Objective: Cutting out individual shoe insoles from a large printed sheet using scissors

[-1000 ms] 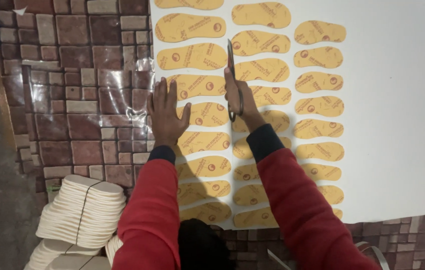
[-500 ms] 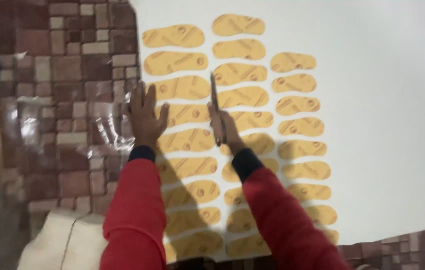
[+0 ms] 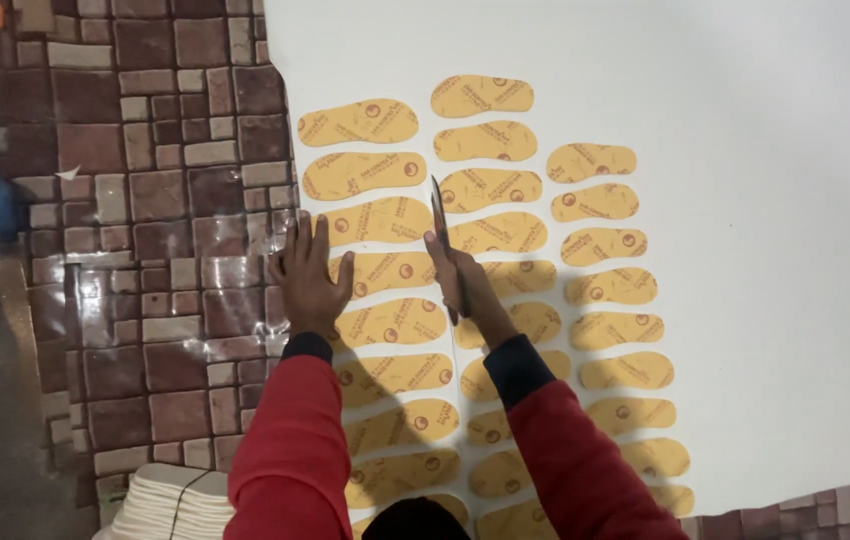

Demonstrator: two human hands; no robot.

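Yellow sole shapes (image 3: pixel 377 221) lie in rows on a white sheet (image 3: pixel 745 200) on the brick floor (image 3: pixel 145 200). The right hand (image 3: pixel 460 280) grips a knife (image 3: pixel 438 212), cutting between rows. The left hand (image 3: pixel 307 280) presses flat, fingers spread. Next the blade should move on steadily. The view has shifted since before.

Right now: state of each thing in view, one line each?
left hand: flat, pressing the white sheet edge
right hand: gripping blade, tip between sole columns
yellow sole prints: three columns, uncut
white sheet: flat on brick-pattern floor
white sole stack: piled, bottom left
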